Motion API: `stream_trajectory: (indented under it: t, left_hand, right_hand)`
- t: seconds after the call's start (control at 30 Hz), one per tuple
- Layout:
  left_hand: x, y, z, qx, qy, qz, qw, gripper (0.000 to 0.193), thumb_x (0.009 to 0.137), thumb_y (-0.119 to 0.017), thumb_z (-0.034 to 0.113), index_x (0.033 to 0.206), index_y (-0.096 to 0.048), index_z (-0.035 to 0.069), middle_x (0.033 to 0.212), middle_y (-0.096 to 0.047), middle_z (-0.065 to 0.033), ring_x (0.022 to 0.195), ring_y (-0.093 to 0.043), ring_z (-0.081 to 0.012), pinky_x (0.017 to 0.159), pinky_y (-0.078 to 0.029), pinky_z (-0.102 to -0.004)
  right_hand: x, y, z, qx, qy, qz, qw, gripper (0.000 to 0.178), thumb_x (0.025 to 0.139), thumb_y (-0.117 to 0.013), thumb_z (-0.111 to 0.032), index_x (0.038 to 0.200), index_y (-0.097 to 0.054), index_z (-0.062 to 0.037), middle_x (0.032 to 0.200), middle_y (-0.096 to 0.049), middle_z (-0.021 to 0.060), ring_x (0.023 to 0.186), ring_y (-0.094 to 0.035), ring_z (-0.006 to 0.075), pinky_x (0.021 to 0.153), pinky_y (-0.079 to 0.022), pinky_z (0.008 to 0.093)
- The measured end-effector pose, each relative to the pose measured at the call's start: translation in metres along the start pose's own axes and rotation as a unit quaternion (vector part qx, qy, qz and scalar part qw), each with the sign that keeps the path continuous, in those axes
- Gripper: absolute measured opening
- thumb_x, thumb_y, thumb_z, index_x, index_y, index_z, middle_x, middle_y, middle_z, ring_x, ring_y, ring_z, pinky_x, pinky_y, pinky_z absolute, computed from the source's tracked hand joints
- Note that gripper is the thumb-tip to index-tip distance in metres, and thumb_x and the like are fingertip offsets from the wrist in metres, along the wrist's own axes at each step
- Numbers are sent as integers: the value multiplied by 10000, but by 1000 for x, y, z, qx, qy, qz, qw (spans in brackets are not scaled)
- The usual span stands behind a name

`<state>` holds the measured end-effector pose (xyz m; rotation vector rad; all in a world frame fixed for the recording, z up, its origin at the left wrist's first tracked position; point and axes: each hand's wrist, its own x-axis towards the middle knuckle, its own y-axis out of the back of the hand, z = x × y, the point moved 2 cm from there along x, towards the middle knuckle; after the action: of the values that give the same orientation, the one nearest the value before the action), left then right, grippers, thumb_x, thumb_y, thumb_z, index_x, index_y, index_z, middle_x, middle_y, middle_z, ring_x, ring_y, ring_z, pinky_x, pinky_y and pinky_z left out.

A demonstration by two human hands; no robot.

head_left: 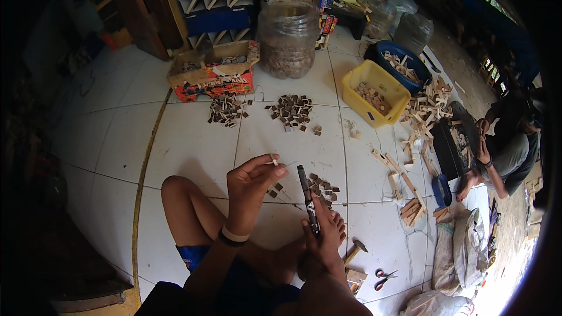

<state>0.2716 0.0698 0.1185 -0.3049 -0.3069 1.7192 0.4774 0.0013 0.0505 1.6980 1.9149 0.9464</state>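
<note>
My left hand (248, 188) is raised in front of me, thumb and fingers pinching a small pale wooden piece (274, 161). In my right hand (325, 235) is a slim black pen-shaped tool (307, 192) with a light pattern on its lower part; its tip points up and away. I cannot tell its exact kind. The tool and the wooden piece are apart. Beyond my right hand lies a small heap of dark-faced square chips (323, 188). Farther off are two larger heaps of similar chips, a left one (228, 110) and a right one (291, 111).
A cardboard box (213, 85) and a clear plastic drum (287, 35) stand beyond the heaps. To the right are a yellow basin (386, 118), a blue tub (404, 50) and scattered wood offcuts (430, 105). A hammer (357, 250) and scissors (384, 280) lie near me. Another person (509, 146) sits far right.
</note>
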Motion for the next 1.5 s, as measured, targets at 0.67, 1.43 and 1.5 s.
stream_trajectory:
  t: [0.67,1.43,1.5]
  left_hand:
    - [-6,-5,3,29,12,-10,999,332,939,-780,7,1230,-683,-119,997,-781,-153,948,-751,-163,895,-598,-288]
    - [-8,-9,21,51,-7,-11,999,337,944,-794,33,1235,-699,-106,986,-780,-124,905,-720,-110,849,-564,-248]
    - [-8,-9,21,44,-10,-17,999,340,945,-789,30,1241,-695,-110,979,-780,-124,910,-721,-112,852,-560,-250]
  right_hand:
    - [0,4,-2,7,32,7,999,671,947,-727,-139,1563,-485,-31,1473,-594,252,1338,-579,441,1136,-415,481]
    - [4,12,-17,94,44,24,994,734,920,-741,-130,1599,-465,-126,1430,-607,164,1246,-575,390,1090,-374,516]
    - [5,11,-14,78,48,26,995,736,915,-744,-124,1597,-468,-115,1420,-612,170,1229,-585,389,1076,-393,509]
